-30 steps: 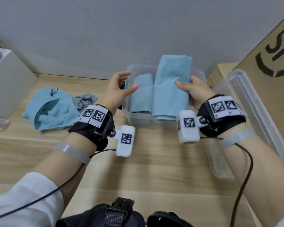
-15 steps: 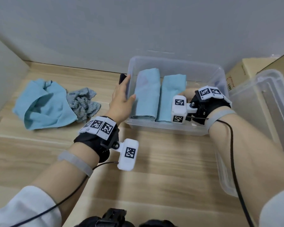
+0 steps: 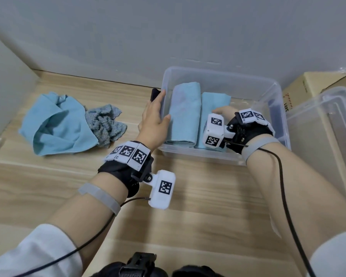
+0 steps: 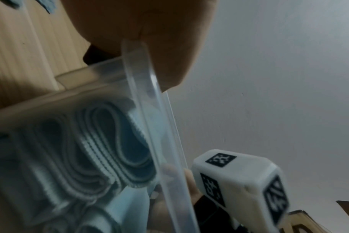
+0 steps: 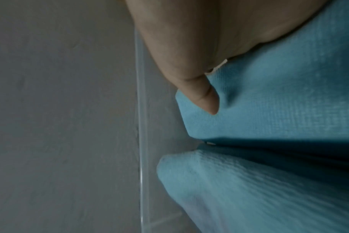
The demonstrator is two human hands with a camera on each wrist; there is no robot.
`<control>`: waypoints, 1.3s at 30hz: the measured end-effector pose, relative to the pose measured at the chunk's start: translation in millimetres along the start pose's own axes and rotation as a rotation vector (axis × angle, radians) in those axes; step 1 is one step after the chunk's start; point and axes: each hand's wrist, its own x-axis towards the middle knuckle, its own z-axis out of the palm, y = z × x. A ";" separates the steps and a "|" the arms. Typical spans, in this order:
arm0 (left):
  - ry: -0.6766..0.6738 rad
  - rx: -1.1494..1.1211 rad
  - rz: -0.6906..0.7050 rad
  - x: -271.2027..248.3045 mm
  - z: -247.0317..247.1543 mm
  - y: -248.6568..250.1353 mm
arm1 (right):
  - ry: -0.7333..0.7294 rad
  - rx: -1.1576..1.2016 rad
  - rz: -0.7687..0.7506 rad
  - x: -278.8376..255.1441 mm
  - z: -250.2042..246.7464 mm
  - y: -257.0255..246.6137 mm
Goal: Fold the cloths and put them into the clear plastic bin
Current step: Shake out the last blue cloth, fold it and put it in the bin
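- Clear plastic bin [image 3: 276, 90]: stands on the wooden table [image 3: 198, 196] near the grey wall [image 3: 168, 27]; lid off; two folded cloths lie inside, side by side and touching, toward the bin's left end.
- Left folded cloth [image 3: 185, 112]: pale blue; lies along the bin's left wall; its layered edges show through the near wall in the left wrist view [image 4: 102, 151].
- Right folded cloth [image 3: 213, 104]: brighter blue; lies just beside the first; the right hand rests on it.
- Left hand [image 3: 153, 124]: grips the bin's left rim; fingers curl down outside the wall, thumb lies inside over the rim beside the left folded cloth; the left wrist view shows the rim [image 4: 141, 82] running up into the hand [image 4: 145, 23].
- Right hand [image 3: 223, 111]: inside the bin, lying on the right folded cloth [image 5: 279, 102]; the right wrist view shows the thumb [image 5: 199, 94] pressing into the fabric; fingers are hidden, so whether they grasp the cloth cannot be told.
- Unfolded blue cloth [image 3: 54, 126]: crumpled on the table, well left of the bin.
- Grey cloth [image 3: 105, 124]: crumpled; touching the right side of the unfolded blue cloth.
- Second clear bin [image 3: 324, 140]: stands just right of the first; a cardboard box [image 3: 300, 84] sits behind it.
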 end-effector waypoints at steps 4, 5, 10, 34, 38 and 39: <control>0.010 0.032 0.017 -0.9 -0.4 2.6 | 0.263 -0.006 -0.116 -24.6 16.4 -16.6; 0.003 0.036 0.029 -2.2 -1.9 3.9 | 0.323 0.004 -0.178 -37.7 22.3 -20.2; 0.033 -0.145 0.123 -31.4 -35.7 -11.5 | 0.266 -0.025 -0.582 -96.4 77.8 -31.8; 0.017 1.008 0.164 -19.1 -276.6 -163.8 | 0.008 -1.069 -0.930 -60.4 294.8 -3.1; 0.086 0.985 0.174 -17.1 -289.3 -158.8 | 0.040 -0.878 -0.945 -60.3 288.2 -7.5; 0.116 0.958 0.174 -18.1 -293.2 -156.4 | 0.049 -0.790 -0.941 -62.1 283.9 -10.8</control>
